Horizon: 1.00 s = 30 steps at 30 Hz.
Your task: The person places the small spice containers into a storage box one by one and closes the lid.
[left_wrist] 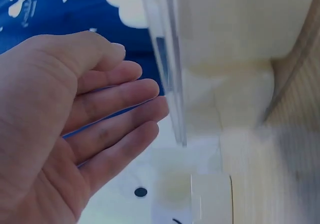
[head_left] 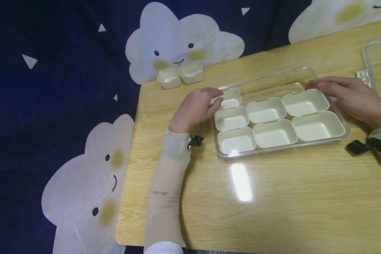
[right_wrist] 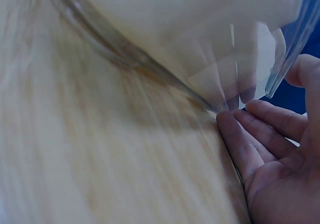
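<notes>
A clear plastic storage box [head_left: 270, 92] lies on the table, with several cream bins set in rows inside it. My left hand [head_left: 195, 107] is at the box's back-left corner, its thumb and fingers over a small cream bin [head_left: 232, 98]. From the left wrist, that hand's fingers [left_wrist: 120, 101] look loosely bent beside the clear rim, gripping nothing. On the other side, my right hand [head_left: 352, 97] touches the box's right wall near the back corner. Its fingers [right_wrist: 240, 139] reach along the outside low on the wall, and the thumb is near the rim.
Two small cream bins, one left [head_left: 169, 78] and one right [head_left: 192, 73], stand side by side at the table's back-left corner. Part of another clear container [head_left: 365, 56] shows at the right edge, with a small whitish object [head_left: 363, 76] by it. A dark cloud-print curtain [head_left: 82, 88] hangs behind.
</notes>
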{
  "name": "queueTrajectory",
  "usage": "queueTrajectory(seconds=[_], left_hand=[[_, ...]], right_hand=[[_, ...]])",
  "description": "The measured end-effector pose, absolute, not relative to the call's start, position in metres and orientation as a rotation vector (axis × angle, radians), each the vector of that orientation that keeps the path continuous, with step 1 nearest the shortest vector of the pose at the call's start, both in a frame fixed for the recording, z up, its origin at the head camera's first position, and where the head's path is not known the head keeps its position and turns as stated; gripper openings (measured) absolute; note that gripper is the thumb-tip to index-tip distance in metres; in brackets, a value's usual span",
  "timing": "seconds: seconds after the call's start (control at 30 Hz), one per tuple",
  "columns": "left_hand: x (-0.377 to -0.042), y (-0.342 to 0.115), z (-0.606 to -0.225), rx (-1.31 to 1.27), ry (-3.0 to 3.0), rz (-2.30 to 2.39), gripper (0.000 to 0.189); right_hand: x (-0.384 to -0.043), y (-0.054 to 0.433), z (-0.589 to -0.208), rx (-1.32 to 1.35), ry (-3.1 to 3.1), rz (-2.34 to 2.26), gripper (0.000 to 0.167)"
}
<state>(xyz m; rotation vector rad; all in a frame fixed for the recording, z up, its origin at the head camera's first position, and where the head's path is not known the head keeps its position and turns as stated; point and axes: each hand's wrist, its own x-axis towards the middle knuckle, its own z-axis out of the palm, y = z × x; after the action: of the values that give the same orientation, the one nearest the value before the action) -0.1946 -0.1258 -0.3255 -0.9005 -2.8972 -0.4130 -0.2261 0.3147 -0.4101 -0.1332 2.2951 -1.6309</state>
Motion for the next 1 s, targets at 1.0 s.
queueTrajectory(seconds=[1.0], left_hand=[[-0.252,-0.153,-0.36,-0.322,-2.844,-0.528,0.034]], right_hand=[[-0.216,0.326,-0.418,-0.036,2.367,-1.571,0.058]])
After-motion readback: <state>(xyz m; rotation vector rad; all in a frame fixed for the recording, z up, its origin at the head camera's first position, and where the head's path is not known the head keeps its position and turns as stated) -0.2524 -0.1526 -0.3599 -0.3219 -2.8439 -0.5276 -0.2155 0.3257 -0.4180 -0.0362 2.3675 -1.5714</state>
